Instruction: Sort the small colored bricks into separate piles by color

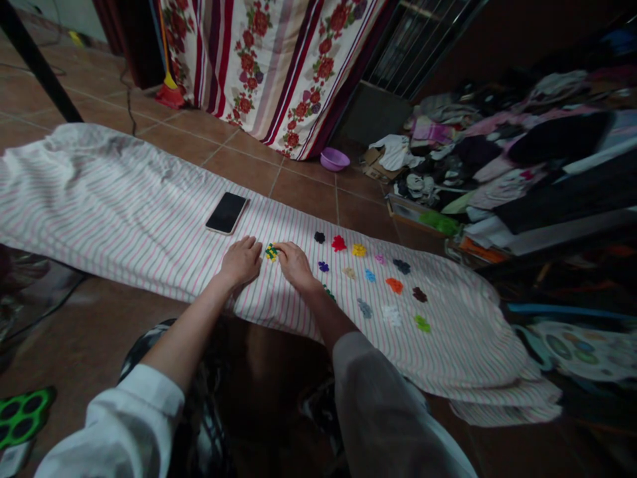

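Note:
A small checkered green-and-yellow piece (271,252), seemingly built of tiny bricks, lies on the striped cloth (164,212). My right hand (295,264) is closed, its thumb and forefinger pinched at the right edge of this piece. To the left of it, my left hand (241,261) rests flat on the cloth with its fingers stretched out, apart from the piece and holding nothing. Small piles of tiny pieces sorted by colour spread to the right, among them black (319,237), red (339,243), yellow (359,250) and orange (394,285). A dark green pile (328,292) is partly hidden by my right wrist.
A phone (227,213) lies on the cloth beyond my left hand. Past the far edge are a purple bowl (335,159), a floral curtain (279,66) and a broom (170,91). Heaped clothes (492,139) fill the right side.

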Tool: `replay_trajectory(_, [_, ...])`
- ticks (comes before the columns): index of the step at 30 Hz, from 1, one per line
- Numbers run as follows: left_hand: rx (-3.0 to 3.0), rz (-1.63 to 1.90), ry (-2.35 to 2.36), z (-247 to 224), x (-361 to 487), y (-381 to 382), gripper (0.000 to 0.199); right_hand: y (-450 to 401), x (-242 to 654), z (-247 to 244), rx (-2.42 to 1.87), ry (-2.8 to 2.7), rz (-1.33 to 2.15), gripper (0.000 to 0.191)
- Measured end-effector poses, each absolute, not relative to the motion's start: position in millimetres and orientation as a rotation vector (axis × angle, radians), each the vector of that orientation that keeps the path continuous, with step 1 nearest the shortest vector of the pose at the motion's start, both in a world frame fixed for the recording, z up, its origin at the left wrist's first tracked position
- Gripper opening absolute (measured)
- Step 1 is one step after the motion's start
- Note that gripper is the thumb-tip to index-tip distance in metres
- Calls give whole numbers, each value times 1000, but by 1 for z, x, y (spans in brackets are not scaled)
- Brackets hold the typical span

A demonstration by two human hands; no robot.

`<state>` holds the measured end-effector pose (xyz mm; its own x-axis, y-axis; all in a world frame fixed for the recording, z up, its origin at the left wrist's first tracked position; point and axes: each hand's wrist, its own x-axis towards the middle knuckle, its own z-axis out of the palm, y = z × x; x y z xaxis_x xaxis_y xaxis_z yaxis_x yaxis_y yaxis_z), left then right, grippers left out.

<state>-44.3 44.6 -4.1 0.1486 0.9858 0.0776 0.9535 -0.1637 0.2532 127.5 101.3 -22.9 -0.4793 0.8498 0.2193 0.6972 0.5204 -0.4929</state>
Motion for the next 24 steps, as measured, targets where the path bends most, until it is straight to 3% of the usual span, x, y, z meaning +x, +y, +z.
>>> replay_trajectory(9, [2278, 340, 1936, -5, -43, 45, 23, 102, 122, -18, -1401, -2332, 488, 34])
replay_trajectory(19, [2299, 317, 1947, -1, -41, 44, 21, 109, 118, -14, -1467, -2287, 532, 17])
replay_trajectory(24, [2288, 308, 1957, -2, -40, 44, 22, 109, 116, -13, -1528, -2277, 526, 21])
